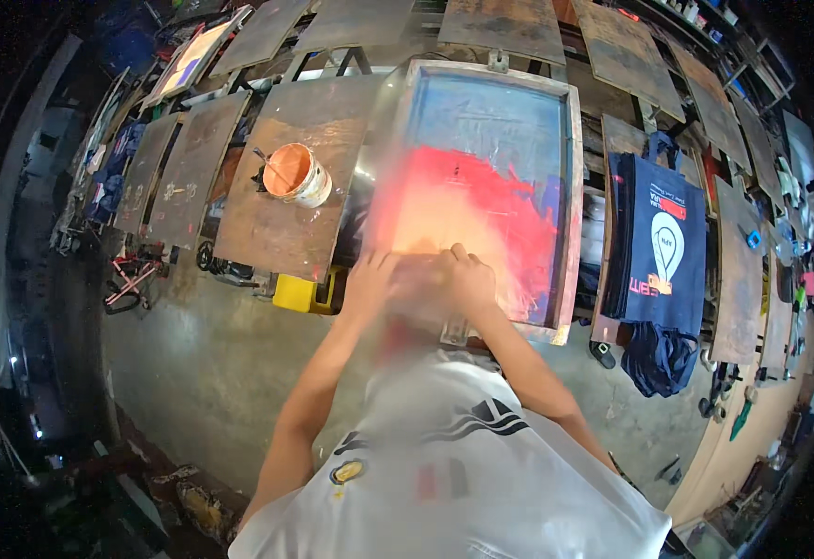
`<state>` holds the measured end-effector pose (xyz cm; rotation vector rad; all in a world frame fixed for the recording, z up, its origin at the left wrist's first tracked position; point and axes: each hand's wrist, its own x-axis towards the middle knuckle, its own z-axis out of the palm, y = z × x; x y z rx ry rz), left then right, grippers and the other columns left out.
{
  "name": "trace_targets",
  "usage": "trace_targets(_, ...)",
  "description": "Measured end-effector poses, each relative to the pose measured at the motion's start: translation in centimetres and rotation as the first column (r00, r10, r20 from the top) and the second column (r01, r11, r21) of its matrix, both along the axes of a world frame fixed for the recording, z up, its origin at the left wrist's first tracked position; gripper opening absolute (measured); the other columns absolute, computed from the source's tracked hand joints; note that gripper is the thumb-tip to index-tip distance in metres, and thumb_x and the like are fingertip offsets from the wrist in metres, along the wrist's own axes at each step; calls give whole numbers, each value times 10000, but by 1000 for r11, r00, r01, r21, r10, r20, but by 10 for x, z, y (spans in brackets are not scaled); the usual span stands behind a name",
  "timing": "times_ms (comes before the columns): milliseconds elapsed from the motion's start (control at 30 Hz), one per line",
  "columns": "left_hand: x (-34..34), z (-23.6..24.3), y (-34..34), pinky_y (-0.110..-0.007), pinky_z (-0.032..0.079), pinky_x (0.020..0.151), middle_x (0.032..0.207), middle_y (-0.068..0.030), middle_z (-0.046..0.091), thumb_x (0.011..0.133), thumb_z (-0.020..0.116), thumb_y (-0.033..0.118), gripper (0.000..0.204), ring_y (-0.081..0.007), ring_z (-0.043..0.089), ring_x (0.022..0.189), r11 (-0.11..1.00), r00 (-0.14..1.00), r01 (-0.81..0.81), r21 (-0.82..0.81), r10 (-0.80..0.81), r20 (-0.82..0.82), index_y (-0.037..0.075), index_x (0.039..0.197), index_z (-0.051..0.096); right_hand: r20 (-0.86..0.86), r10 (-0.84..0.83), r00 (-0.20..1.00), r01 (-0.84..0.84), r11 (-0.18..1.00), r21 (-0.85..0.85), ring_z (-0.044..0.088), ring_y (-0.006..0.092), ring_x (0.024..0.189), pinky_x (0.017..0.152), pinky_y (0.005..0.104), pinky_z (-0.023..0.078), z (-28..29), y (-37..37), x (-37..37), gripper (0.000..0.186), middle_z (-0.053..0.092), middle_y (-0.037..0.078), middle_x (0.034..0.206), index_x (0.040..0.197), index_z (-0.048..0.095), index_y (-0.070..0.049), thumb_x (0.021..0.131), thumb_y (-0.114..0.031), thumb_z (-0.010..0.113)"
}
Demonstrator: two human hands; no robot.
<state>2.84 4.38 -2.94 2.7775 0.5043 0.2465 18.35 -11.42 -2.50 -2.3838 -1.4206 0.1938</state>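
My left hand (372,279) and my right hand (469,279) are closed around a blurred brown bar (423,261), like a squeegee, at the lower part of a framed screen (570,214). Bright red ink (523,214) and paler orange ink cover the screen's lower half; its upper part is grey-blue. A smeared haze over the middle hides detail of the bar and fingers. Left of the screen, a white bucket (314,186) of orange ink, with a stick in it, stands on a stained board (286,112).
More metal boards (192,168) surround me. Dark printed bags (644,186) lie on the board to my right. A yellow container (300,293) is below the bucket's board, a red frame-like object (136,279) at left. Concrete floor (202,373) shows below.
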Motion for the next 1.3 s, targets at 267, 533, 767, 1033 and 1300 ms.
trace_targets(267, -29, 20, -19, -447, 500, 862, 1166, -128, 553, 698, 678, -24, 495, -367, 565, 1071, 992, 994, 112, -63, -111, 21, 62, 1169, 556, -23, -32, 999, 32, 999, -33, 676, 279, 782, 629, 388, 571, 15, -24, -34, 160, 579, 87, 931, 892, 576, -81, 754, -117, 647)
trace_targets(533, 1, 5, 27, -446, 503, 822, 1106, -116, 577, 709, 622, -57, 438, -367, 577, 999, 993, 994, 79, -90, -71, 86, 77, 1123, 568, -10, -146, 989, 146, 989, 35, 674, 270, 797, 636, 399, 563, 4, 16, -20, 156, 583, 81, 922, 889, 585, -82, 758, -131, 655)
trace_targets(767, -40, 10, 1, -457, 499, 830, 1116, -116, 585, 706, 603, -52, 410, -373, 570, 1007, 969, 990, 117, -219, -96, 108, 79, 1094, 576, -59, -140, 988, 136, 989, -59, 671, 289, 765, 643, 411, 554, 13, -12, -55, 149, 581, 101, 913, 895, 597, -81, 758, -114, 645)
trace_targets(1033, 6, 10, 46, -455, 506, 830, 1091, -118, 601, 715, 594, -53, 374, -367, 574, 1026, 982, 988, 88, -165, -65, 143, 73, 1067, 587, -18, -182, 983, 182, 983, -27, 673, 283, 772, 635, 417, 548, 1, 33, -8, 239, 587, 84, 928, 918, 599, -110, 700, -100, 694)
trace_targets(1300, -35, -2, 25, -450, 505, 846, 1128, -93, 596, 714, 604, -53, 409, -352, 573, 1041, 971, 988, 119, -207, -97, 117, 84, 1099, 592, -52, -155, 986, 154, 988, -28, 666, 287, 756, 627, 414, 543, 13, 7, -52, 207, 581, 65, 916, 924, 614, -125, 728, -95, 675)
